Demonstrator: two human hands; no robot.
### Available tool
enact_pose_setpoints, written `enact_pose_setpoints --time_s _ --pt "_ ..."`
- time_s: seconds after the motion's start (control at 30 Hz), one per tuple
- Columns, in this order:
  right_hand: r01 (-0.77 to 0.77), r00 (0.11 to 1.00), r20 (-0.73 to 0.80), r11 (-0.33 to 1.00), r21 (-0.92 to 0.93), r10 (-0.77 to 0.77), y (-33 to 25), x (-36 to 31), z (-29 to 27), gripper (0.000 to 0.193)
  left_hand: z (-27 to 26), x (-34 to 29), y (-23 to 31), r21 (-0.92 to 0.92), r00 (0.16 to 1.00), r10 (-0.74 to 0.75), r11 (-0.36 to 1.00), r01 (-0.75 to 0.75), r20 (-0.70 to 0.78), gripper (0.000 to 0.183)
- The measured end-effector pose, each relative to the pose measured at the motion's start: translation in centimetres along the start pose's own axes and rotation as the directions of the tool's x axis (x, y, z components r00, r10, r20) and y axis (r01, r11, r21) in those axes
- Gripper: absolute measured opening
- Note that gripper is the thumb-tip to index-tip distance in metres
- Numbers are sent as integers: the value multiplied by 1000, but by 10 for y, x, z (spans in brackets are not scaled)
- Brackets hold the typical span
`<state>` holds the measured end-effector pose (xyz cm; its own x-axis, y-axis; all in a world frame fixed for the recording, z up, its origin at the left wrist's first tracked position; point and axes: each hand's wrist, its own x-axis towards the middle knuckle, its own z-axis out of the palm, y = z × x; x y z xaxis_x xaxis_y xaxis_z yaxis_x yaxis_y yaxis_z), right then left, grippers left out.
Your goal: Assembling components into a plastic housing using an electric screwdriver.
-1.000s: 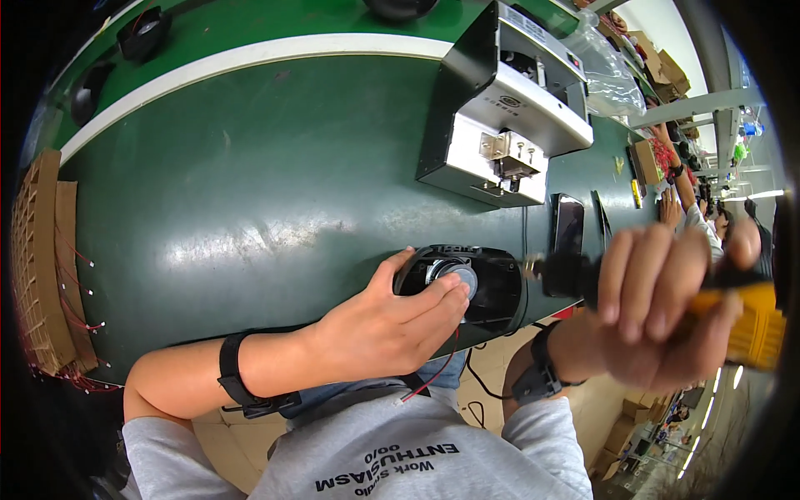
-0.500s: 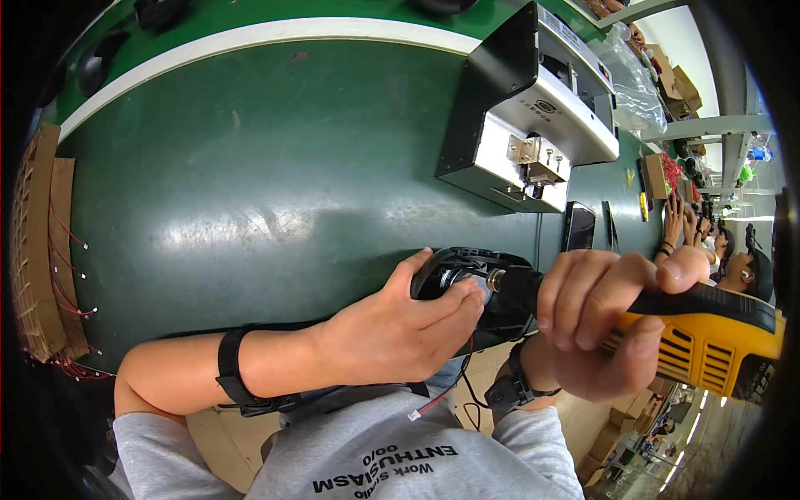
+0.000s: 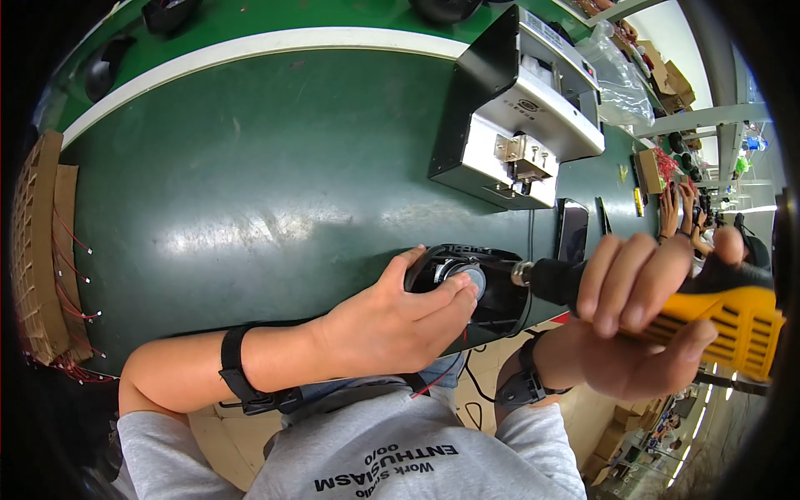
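Observation:
My left hand (image 3: pixel 412 312) grips a black plastic housing (image 3: pixel 504 308) at the table's near edge. Its fingers press on a round silver-grey part, which looks like a speaker (image 3: pixel 475 279), inside the shell. A thin red wire hangs below the housing. In my right hand (image 3: pixel 642 312) is a yellow and black power screwdriver (image 3: pixel 721 321), held with fingers wrapped round it. Its metal nose (image 3: pixel 522 273) points left over the housing's right side, apart from the speaker. The bit's tip is hard to make out.
A black and silver machine (image 3: pixel 508 125) stands at the back right, with a phone (image 3: pixel 572 229) in front of it. Cardboard (image 3: pixel 42 250) with red wires lies at the far left. A co-worker's hands (image 3: pixel 675 208) are further along the table to the right.
My right hand has drawn the power screwdriver to the right, so its nose is now away from the speaker. The left hand keeps its grip, and the speaker shows more.

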<state>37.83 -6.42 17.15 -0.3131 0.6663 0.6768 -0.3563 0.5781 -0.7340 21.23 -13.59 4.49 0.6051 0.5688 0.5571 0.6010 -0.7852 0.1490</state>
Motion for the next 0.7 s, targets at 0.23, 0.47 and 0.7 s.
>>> enact_pose_setpoints --time_s 0.23,0.47,0.7 --pt "-70 988 -151 968 -241 34 -6 5 -16 77 -2 -1 -2 2 1000 10 1000 -10 1 31" --pt "-277 883 -468 848 -451 39 10 -34 -3 69 -2 -1 -7 -84 1000 2 996 -2 -3 33" --pt "-427 841 -227 345 -836 491 -7 -78 11 21 14 -5 -6 -224 971 -123 972 76 -205 65"
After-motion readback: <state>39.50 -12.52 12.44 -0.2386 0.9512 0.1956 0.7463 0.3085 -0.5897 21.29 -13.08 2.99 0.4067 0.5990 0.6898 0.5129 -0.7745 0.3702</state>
